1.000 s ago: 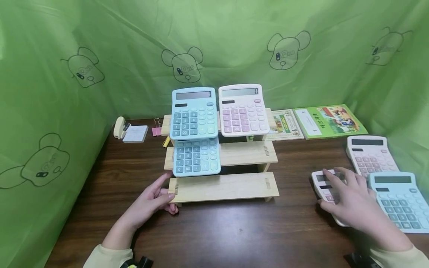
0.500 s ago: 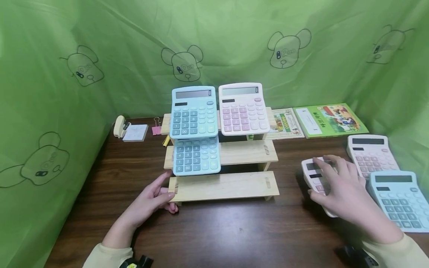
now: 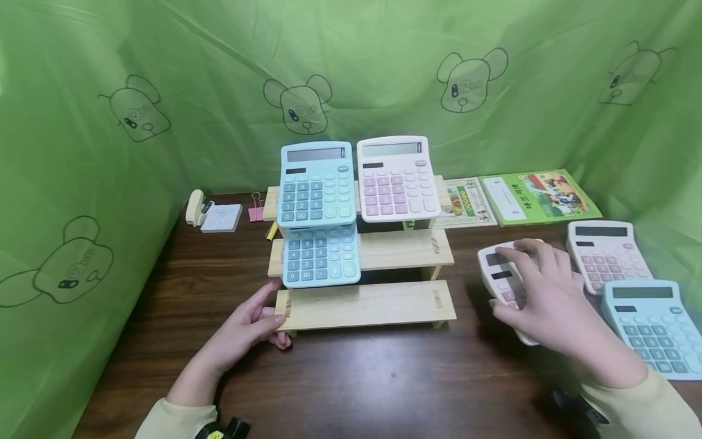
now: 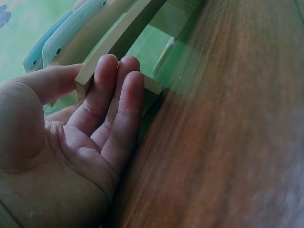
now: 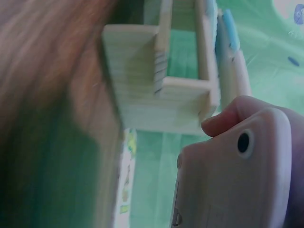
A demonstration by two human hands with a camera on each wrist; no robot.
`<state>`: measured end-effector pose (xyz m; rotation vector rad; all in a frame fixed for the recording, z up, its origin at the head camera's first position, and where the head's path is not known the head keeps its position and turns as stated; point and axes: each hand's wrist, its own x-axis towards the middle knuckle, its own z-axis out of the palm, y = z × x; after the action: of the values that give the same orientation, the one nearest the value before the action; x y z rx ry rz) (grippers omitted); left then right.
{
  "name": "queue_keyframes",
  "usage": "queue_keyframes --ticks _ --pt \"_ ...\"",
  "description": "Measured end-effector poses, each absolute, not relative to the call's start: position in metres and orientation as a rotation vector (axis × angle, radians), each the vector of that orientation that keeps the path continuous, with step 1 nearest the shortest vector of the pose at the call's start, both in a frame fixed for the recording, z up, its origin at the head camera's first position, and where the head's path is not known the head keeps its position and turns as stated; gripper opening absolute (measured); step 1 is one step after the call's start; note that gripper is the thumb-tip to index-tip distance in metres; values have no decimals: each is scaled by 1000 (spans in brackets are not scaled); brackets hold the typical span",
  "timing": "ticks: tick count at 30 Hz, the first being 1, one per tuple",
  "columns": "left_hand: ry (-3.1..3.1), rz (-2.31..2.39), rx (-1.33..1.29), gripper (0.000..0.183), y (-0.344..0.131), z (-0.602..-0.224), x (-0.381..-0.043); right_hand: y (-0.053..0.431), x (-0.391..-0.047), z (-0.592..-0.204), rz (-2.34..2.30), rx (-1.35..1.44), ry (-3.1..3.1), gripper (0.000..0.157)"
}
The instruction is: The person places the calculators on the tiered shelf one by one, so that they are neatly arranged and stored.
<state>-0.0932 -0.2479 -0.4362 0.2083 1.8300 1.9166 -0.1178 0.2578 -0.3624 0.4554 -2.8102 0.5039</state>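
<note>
My right hand [image 3: 554,305] grips a white and pink calculator [image 3: 501,268] by its sides, thumb on the left edge. In the right wrist view the lower end and back of this calculator [image 5: 228,175] are seen, raised and tilted. My left hand [image 3: 247,332] holds the left end of the bottom step of a wooden three-step stand [image 3: 367,306]. The left wrist view has the board's end [image 4: 88,76] between thumb and fingers. On the top step stand a blue calculator [image 3: 317,186] and a white and pink calculator [image 3: 397,180]; another blue calculator [image 3: 322,259] leans on the middle step.
At the right lie a pink-keyed calculator [image 3: 606,256] and a blue calculator [image 3: 652,329]. Behind are a green book [image 3: 540,198] and a printed booklet [image 3: 468,204]. A notepad [image 3: 221,218], a cream stapler-like item [image 3: 195,208] and a pink binder clip [image 3: 256,214] lie back left.
My right hand has moved left, bringing the white and pink calculator away from the others and toward the stand. My left hand stays on the stand's bottom step.
</note>
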Motion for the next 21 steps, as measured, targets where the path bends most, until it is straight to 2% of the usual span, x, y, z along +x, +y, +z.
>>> queue_keyframes --ticks 10,21 --pt "1827 1929 237 76 -247 -438 -94 224 -121 -336 507 580 -2718 80" --pt "1826 1938 233 76 -246 -438 -93 202 -126 -326 509 689 -2699 77"
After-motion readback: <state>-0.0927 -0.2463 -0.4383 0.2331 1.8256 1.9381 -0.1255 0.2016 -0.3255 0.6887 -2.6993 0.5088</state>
